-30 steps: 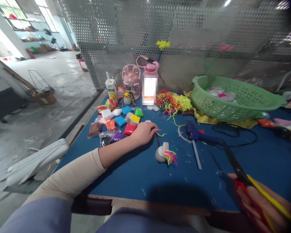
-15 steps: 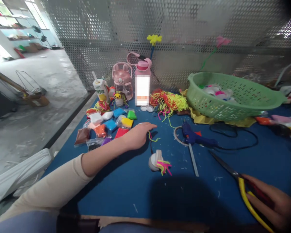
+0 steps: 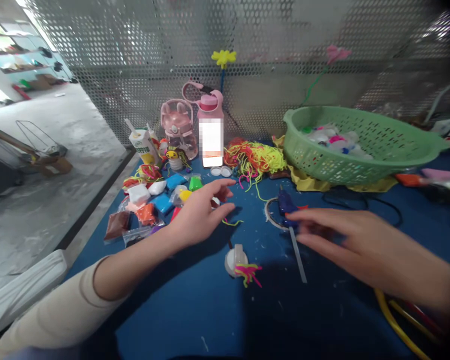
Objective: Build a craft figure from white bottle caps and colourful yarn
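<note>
My left hand (image 3: pixel 197 212) is open above the table, thumb and fingers apart, beside the packets of coloured clay (image 3: pixel 164 203). Just past its thumb lies a short yellow-green yarn strand (image 3: pixel 235 223). My right hand (image 3: pixel 354 245), slightly blurred, reaches over the blue glue gun (image 3: pixel 285 202), fingers parted; contact is hard to judge. A pale glue stick (image 3: pixel 298 257) sticks out of the gun. Between the hands sits a small white round piece (image 3: pixel 231 261) with a pink and yellow yarn tuft (image 3: pixel 248 273). Yellow-handled scissors (image 3: pixel 390 322) lie under my right wrist, partly hidden.
A green plastic basket (image 3: pixel 322 162) stands at the back right, beside a yarn heap (image 3: pixel 260 157). Along the back are a phone (image 3: pixel 212 145) with a blurred screen, a pink bottle (image 3: pixel 178 122) and a drink carton (image 3: pixel 144 145). A black cord (image 3: pixel 393 207) curves behind my right hand.
My right hand has let go of the scissors at the lower right and moved left to the glue gun. My left hand has lifted and spread its thumb and fingers. The view has shifted right.
</note>
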